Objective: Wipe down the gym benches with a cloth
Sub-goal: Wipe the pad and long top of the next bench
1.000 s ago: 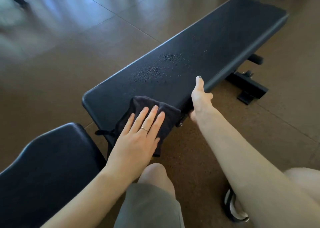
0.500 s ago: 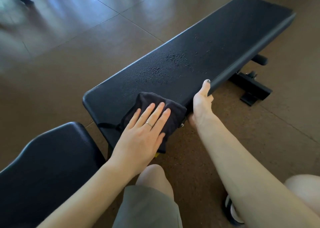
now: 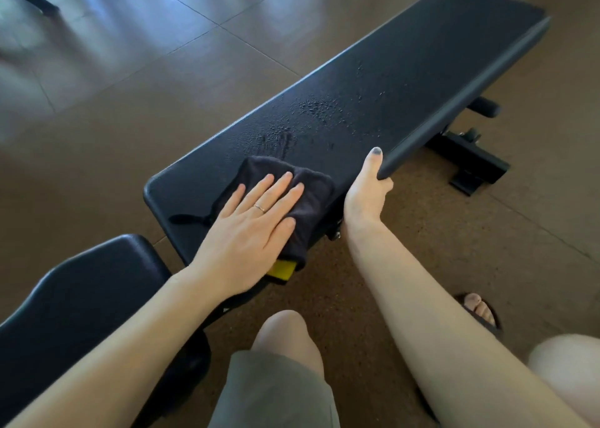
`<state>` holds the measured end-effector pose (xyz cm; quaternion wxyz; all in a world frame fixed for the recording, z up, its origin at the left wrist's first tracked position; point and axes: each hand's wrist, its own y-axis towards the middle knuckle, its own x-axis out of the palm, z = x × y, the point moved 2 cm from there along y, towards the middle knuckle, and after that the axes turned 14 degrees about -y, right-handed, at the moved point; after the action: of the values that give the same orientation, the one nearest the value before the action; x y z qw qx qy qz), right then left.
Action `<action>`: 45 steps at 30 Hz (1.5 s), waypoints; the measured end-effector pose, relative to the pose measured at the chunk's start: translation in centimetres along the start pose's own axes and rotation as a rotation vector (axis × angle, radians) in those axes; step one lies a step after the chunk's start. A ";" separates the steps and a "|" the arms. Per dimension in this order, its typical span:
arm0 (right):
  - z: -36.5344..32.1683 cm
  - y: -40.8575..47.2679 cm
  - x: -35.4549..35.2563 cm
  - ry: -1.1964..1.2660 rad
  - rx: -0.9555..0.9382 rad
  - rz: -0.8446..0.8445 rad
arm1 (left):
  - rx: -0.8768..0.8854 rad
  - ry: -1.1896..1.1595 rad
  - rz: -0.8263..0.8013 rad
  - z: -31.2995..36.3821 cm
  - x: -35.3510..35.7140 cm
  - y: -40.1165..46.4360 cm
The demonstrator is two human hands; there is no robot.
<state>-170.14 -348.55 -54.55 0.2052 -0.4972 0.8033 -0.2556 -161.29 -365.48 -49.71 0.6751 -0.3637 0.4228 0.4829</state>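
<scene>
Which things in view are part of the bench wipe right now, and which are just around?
In the job:
- dark cloth, pressed flat by the left hand
- long bench pad, droplets ahead of the cloth
- right hand, gripping the pad's near edge

Just around:
- second pad, lower left
- bench foot on the floor
- yellow tag under the cloth

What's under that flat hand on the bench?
A dark cloth lies under the left hand, spread on the bench pad. A yellow bit peeks out below the cloth. The pad beneath the cloth is covered.
</scene>
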 end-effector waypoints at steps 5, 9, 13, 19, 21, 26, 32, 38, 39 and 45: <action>0.0 -0.5 0.4 0.032 -0.034 0.106 | -0.104 -0.007 0.042 -1.9 -1.5 6.6; 0.1 -1.0 0.6 0.072 -0.036 0.133 | -0.192 -0.040 0.048 -2.0 -2.3 12.1; 0.1 -1.0 0.5 0.070 -0.039 0.150 | -0.102 -0.021 0.056 -0.2 -1.2 7.0; 0.2 -0.8 0.9 0.086 -0.035 0.169 | -0.065 -0.018 0.071 -2.1 -1.8 7.6; 0.3 -0.8 0.8 0.091 -0.038 0.160 | -0.178 -0.048 0.077 -3.9 -2.8 11.5; 0.4 -0.7 0.7 0.112 -0.052 0.156 | -0.236 -0.020 0.068 -3.8 -2.6 12.4; 0.4 -0.8 0.6 0.112 -0.054 0.171 | 0.131 -0.008 -0.049 1.4 -0.7 11.1; 0.4 -0.4 0.6 0.111 -0.047 0.135 | 0.039 -0.035 -0.032 0.8 -1.3 19.0; 0.3 -0.4 0.5 0.111 -0.048 0.130 | 0.012 -0.039 -0.014 0.1 -1.5 19.2; 0.3 -0.8 0.6 0.101 -0.076 0.163 | -0.296 -0.037 0.149 -8.1 -4.0 12.5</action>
<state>-169.67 -349.51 -54.33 0.1656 -0.4240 0.8596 -0.2322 -175.74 -370.76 -50.13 0.5844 -0.4177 0.3602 0.5952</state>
